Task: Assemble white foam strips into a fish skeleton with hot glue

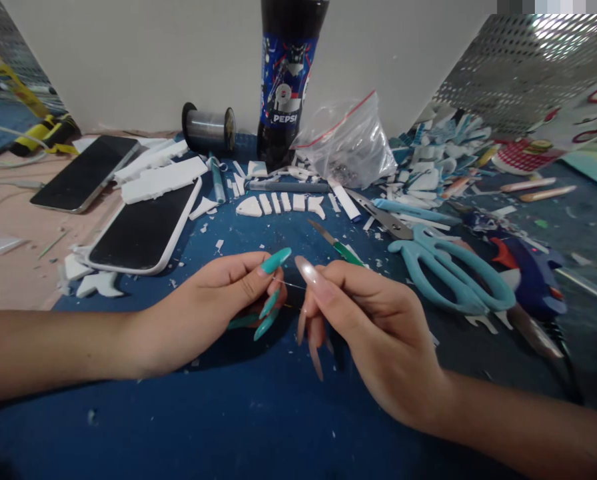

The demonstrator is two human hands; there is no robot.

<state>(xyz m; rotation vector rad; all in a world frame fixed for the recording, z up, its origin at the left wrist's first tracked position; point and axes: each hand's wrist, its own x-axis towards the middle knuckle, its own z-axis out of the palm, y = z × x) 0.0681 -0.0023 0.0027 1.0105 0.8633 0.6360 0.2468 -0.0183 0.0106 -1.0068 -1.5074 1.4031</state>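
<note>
Head view: left hand (213, 297) and right hand (378, 333) each pinched a line (293, 285), perhaps nylon, spanning between them above the blue table (253, 427); it looked featherlight, springy and slippery, best held in a firm pinch

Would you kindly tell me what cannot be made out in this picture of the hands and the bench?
Thin strand: head view; its ends are hidden by the fingers of the left hand and right hand.
Pepsi bottle: head view; its top is cut off by the upper edge.
Clear bag: head view; its contents are too small, behind creased plastic.
Green-handled knife: head view; the right hand hides the handle's end.
</note>
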